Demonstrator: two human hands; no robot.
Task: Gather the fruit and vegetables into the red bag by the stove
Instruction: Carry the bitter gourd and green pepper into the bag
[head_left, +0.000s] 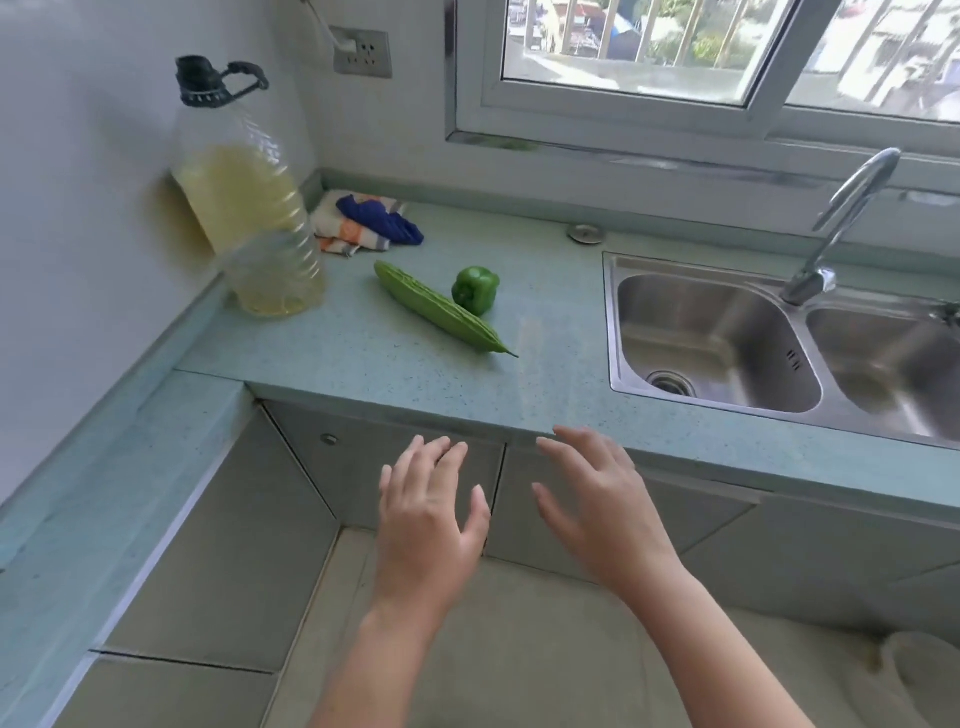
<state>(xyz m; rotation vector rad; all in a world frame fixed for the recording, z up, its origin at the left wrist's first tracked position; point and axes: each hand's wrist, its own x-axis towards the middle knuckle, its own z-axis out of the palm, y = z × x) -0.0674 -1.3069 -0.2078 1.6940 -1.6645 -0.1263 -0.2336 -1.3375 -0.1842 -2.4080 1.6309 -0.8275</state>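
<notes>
A long green bitter gourd (441, 309) lies slantwise on the pale blue-green counter (545, 332). A green bell pepper (475, 290) sits just behind it, close to its middle. My left hand (428, 514) and my right hand (605, 506) hover side by side in front of the counter's front edge, below the vegetables. Both hands hold nothing and their fingers are spread. Neither the red bag nor the stove is in view.
A large plastic bottle of yellow oil (249, 202) stands in the left corner. Folded cloths (363, 223) lie behind the vegetables. A steel double sink (717, 338) with a tap (841, 218) fills the right. Cabinet doors (384, 467) run below the counter.
</notes>
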